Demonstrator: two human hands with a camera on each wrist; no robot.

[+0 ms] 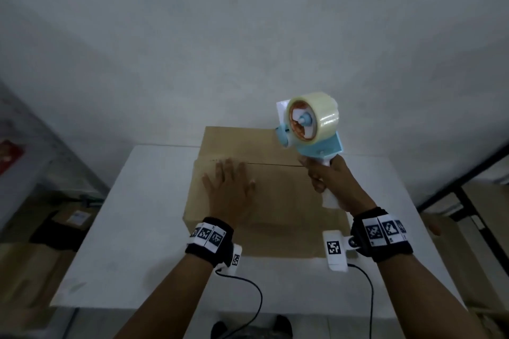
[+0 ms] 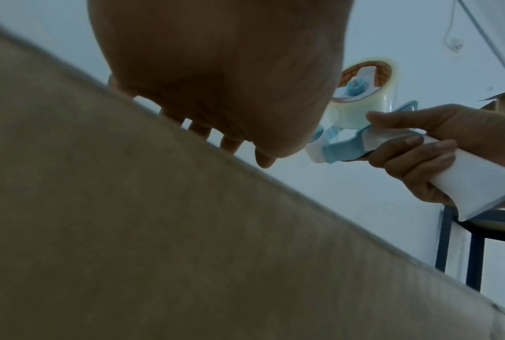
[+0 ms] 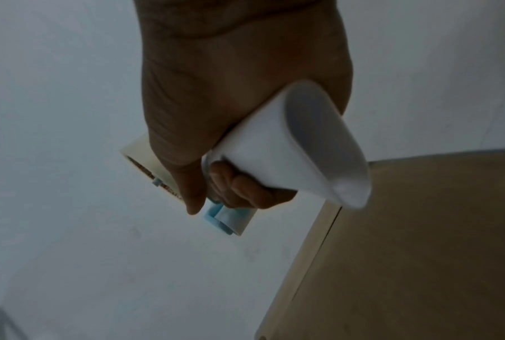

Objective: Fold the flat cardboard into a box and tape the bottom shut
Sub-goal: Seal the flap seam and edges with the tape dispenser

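A brown cardboard box point(image 1: 278, 195) stands on the white table point(image 1: 143, 228) with its flaps folded flat on top and a seam running across. My left hand point(image 1: 228, 187) lies flat on the left part of the flaps, fingers spread. My right hand point(image 1: 330, 181) grips the white handle of a blue tape dispenser point(image 1: 311, 129), which carries a clear tape roll and hangs above the box's far right corner. The left wrist view shows the box point(image 2: 158, 230), the left hand's fingertips point(image 2: 231, 145) and the dispenser point(image 2: 359, 110). The right wrist view shows the right hand point(image 3: 231, 115) round the handle point(image 3: 289, 149).
A white wall rises right behind the table. Cardboard boxes point(image 1: 68, 217) sit on the floor at the left. A dark metal rack point(image 1: 468, 187) stands at the right. Cables run from both wrist cameras over the table's front edge.
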